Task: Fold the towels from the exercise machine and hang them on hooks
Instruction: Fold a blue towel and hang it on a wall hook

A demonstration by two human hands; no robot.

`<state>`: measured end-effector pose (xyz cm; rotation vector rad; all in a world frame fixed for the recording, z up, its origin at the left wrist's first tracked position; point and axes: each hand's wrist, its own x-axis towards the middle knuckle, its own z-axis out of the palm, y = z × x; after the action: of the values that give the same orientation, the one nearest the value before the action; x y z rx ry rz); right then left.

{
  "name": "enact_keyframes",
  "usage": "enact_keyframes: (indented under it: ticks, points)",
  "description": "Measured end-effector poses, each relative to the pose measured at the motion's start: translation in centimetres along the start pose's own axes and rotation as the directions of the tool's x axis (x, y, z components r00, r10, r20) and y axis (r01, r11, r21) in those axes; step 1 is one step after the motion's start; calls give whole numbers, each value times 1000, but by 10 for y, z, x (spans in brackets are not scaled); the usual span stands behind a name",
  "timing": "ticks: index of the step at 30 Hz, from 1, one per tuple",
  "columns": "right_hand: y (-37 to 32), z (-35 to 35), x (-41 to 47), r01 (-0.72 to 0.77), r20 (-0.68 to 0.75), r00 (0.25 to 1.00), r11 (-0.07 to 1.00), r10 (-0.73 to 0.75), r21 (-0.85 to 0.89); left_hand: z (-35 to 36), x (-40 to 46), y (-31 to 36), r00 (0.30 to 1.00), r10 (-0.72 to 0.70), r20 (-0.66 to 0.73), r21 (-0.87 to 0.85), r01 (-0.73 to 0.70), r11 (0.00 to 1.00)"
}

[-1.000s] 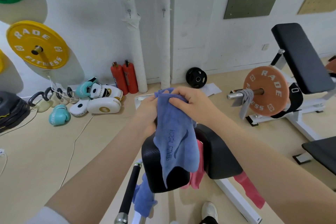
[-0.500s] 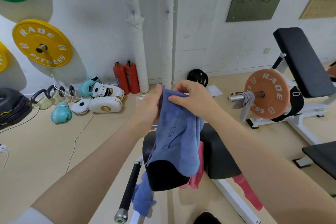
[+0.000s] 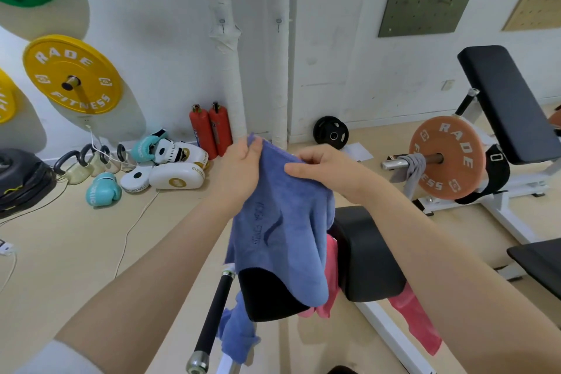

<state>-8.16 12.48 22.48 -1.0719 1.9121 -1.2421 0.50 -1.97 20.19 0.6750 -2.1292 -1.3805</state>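
A blue towel hangs in front of me, held up by both hands along its top edge. My left hand pinches the upper left corner, and my right hand pinches the upper right edge. Below it are the black pads of the exercise machine, with a pink towel draped between and under the pads. Another blue towel hangs low beside the black handle bar. A grey towel hangs on a barbell sleeve at the right. Two small hooks sit on the white wall pipes.
Boxing gloves and pads, kettlebells and two red extinguishers line the wall at left. A yellow plate hangs on the wall. At right stands a bench with an orange plate; a small black plate leans on the wall.
My hands have moved apart along the towel's top edge, spreading the bunched blue towel wider and lifting it slightly.
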Motion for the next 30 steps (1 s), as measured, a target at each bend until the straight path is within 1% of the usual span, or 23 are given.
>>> enact_keyframes:
  ticks: [2, 3, 6, 8, 10, 11, 12, 13, 14, 15, 17, 18, 19, 21, 23, 24, 26, 27, 29, 30]
  points:
    - [14, -4, -4, -147, 111, 984, 987, 140, 61, -1, 11, -3, 995, -47, -90, -118, 37, 992]
    - [21, -6, -6, -209, 172, 966, 974, 192, 91, -2, 16, -3, 992, -76, -97, -185, 57, 981]
    - [32, -14, -9, -296, 315, 917, 947, 245, 126, -2, 27, -2, 981, -169, -99, -315, 130, 940]
    - [35, -22, -9, -349, 383, 877, 932, 289, 96, 0, 32, 2, 960, -263, -92, -489, 187, 852]
    - [39, -31, -7, -413, 429, 825, 910, 367, 16, 1, 37, 3, 931, -361, -49, -663, 240, 709]
    - [40, -34, -6, -435, 429, 807, 900, 405, -31, 1, 39, 3, 921, -389, -11, -720, 263, 643]
    - [41, -38, -5, -450, 405, 801, 890, 440, -78, 2, 40, 2, 915, -403, 34, -750, 290, 595]
    - [44, -41, -2, -452, 345, 811, 881, 472, -140, 4, 40, 1, 913, -400, 80, -761, 315, 567]
    - [49, -45, 4, -443, 245, 837, 869, 489, -223, 7, 40, 1, 915, -385, 116, -757, 333, 563]
    - [55, -49, 10, -428, 121, 869, 853, 479, -300, 11, 39, 2, 923, -359, 136, -743, 335, 580]
    - [69, -57, 25, -403, -137, 915, 838, 380, -368, 20, 38, 4, 944, -286, 163, -690, 316, 652]
    - [75, -61, 31, -390, -239, 918, 832, 317, -393, 24, 39, 6, 950, -256, 177, -653, 308, 692]
    - [79, -66, 36, -370, -308, 918, 824, 252, -429, 29, 40, 7, 955, -238, 179, -614, 298, 731]
    - [82, -75, 41, -311, -368, 921, 809, 127, -499, 36, 45, 7, 959, -236, 158, -565, 284, 775]
    - [81, -85, 44, -253, -378, 926, 784, 26, -567, 40, 52, 4, 957, -268, 113, -570, 283, 771]
    - [81, -89, 47, -242, -378, 926, 774, 4, -585, 41, 57, 2, 954, -286, 86, -572, 282, 770]
    - [86, -96, 56, -247, -376, 926, 771, 11, -587, 43, 69, -6, 946, -323, -1, -519, 275, 809]
    - [89, -98, 63, -256, -378, 925, 780, 27, -571, 42, 76, -10, 936, -346, -67, -478, 275, 835]
    - [94, -103, 78, -259, -372, 927, 806, 53, -532, 40, 90, -19, 895, -406, -185, -438, 295, 849]
    - [96, -106, 87, -252, -362, 930, 818, 58, -517, 39, 96, -21, 879, -423, -219, -427, 304, 852]
